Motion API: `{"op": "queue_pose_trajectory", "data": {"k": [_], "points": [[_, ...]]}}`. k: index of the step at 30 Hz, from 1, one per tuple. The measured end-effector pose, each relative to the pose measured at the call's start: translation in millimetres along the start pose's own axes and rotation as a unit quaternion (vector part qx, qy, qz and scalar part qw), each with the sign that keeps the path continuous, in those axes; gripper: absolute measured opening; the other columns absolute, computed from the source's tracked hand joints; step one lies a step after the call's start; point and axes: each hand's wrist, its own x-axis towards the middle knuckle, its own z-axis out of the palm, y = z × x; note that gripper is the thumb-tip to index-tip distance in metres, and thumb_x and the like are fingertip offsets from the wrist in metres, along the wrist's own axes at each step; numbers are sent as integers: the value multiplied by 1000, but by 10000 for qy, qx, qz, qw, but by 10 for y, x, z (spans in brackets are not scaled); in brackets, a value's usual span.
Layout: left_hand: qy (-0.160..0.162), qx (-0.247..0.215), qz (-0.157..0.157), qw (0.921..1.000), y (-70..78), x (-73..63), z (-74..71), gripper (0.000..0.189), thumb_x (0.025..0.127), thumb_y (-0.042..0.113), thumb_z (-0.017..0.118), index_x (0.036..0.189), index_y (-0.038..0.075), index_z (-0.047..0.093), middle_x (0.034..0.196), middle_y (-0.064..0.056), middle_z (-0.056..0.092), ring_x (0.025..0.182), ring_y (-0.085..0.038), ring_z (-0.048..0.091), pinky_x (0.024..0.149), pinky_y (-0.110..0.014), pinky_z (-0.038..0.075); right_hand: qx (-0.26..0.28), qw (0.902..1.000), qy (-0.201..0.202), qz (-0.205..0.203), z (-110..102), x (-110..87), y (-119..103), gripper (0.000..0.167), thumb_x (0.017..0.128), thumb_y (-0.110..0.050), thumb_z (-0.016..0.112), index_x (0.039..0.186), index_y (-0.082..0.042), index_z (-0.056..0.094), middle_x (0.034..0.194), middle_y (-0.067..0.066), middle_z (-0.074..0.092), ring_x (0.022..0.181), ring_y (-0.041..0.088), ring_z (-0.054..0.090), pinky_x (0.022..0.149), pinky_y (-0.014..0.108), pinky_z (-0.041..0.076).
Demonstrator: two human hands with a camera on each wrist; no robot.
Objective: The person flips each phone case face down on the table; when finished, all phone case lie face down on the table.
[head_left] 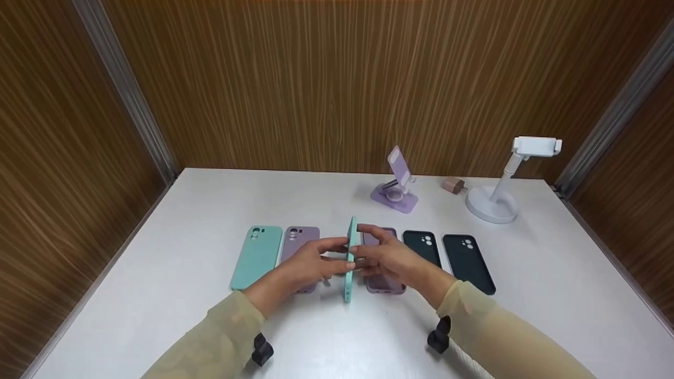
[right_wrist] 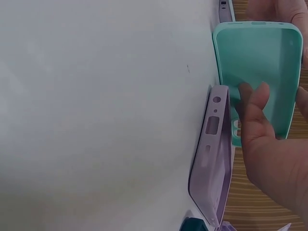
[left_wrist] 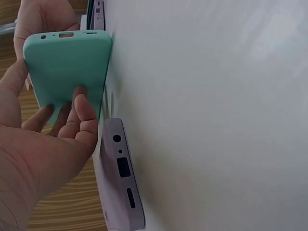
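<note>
Pale, patterned sleeves (head_left: 226, 337) with black wrist mounts (head_left: 261, 351) reached in from the bottom, nearest the camera, over a white table (head_left: 131, 305). Between the hands, a mint phone case (head_left: 349, 284) stood on its side, edge-on to the head view; whether its lower edge touched the table could not be told. Fingers of the left hand (head_left: 308, 263) bent against its outer back, thumb at the rim; the right hand (head_left: 392, 258) had fingers inside the hollow face, so both gripped it lightly. It looked light, thin and a little bendy, probably rubbery rather than slippery, and unlikely to break; the long side walls seemed the best hold. To its left lay a lilac case (head_left: 300, 247) and another mint one (head_left: 258, 258); to its right, a purple case (head_left: 387, 287) and two dark cases (head_left: 468, 263).
</note>
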Motion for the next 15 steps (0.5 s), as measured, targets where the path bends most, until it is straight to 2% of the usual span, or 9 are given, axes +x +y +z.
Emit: {"op": "queue_pose_trajectory", "data": {"k": [4,8,11,15], "points": [[-35,-39,-12,10000,-2,-5,9,67,93,35,85,153,18,59,142,-3,63,114,-22,69,86,-41,53,50,10000,-30,9,-19,-10,-7,71,101,-16,73,161,-20,36,136,21,62,114,32,70,105,53,52],[-34,-51,67,10000,-19,4,34,55,96,32,82,146,17,65,141,-5,64,111,-23,71,86,-39,53,213,9997,-71,-26,-48,-32,-9,69,100,-13,71,159,-17,37,139,21,60,112,30,72,100,48,56],[168,-48,126,9998,-30,18,61,44,98,29,80,138,15,70,135,-6,67,107,-24,73,85,-39,54,360,9993,-81,-45,-49,-55,-15,68,99,-12,72,157,-17,38,143,21,54,112,31,72,96,46,58],[521,2,44,9986,-21,26,94,42,96,28,82,134,14,72,128,-5,69,105,-24,71,89,-42,55,436,9990,-77,-85,-20,-87,-27,64,99,-14,73,154,-17,40,152,23,42,112,33,71,96,46,58]]}}
